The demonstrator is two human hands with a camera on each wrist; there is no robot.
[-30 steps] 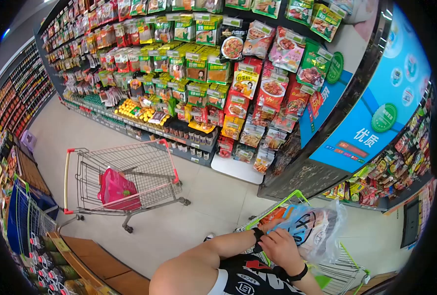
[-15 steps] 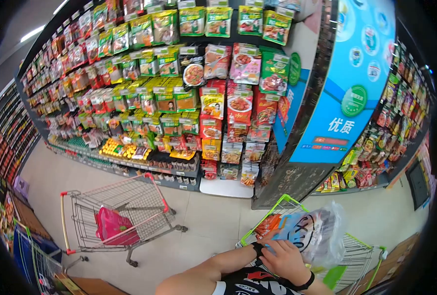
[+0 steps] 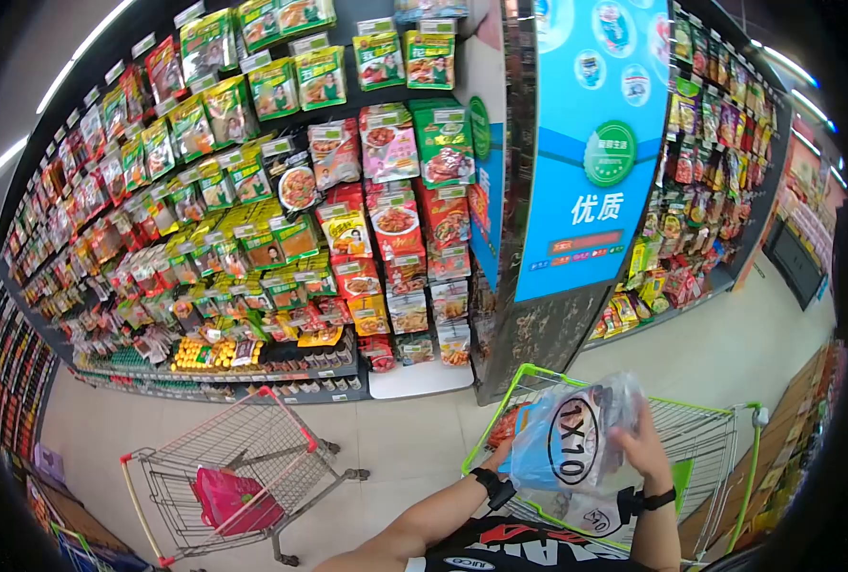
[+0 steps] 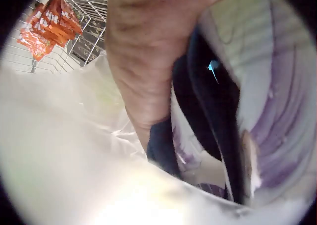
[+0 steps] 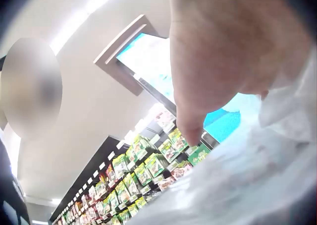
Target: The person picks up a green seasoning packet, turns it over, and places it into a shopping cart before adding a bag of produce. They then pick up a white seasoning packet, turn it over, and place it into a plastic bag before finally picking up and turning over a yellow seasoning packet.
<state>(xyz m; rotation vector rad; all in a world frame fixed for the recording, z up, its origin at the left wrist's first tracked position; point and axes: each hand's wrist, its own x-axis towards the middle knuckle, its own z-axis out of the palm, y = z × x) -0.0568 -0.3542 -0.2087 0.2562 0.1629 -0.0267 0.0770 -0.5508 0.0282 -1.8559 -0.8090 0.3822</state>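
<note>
A clear plastic bag [image 3: 572, 437] with a black "1X10" print and something blue inside is held over the green-trimmed shopping cart [image 3: 736, 458]. At its left edge my left hand [image 3: 502, 456] grips it, the fingers mostly hidden behind the plastic. My right hand [image 3: 645, 448] holds the opposite side, thumb toward me. In the left wrist view, the left hand [image 4: 153, 51] reaches down beside pale film and a white-and-purple surface [image 4: 277, 116]. The right wrist view shows the right hand [image 5: 233, 51] over crinkled plastic. Orange-red packets [image 4: 49, 27] lie in the cart.
A second cart [image 3: 224, 477] with a pink-red bag [image 3: 238, 500] stands at the left. Shelves of hanging seasoning packets [image 3: 252, 210] face me. A pillar with a blue sign [image 3: 595, 153] rises behind the green-trimmed cart. Wooden crates [image 3: 767, 448] line the right side.
My right hand has moved from beside the left wrist to the bag's right side, so the hands are now apart. The bag is turned more toward me. The view has swung right.
</note>
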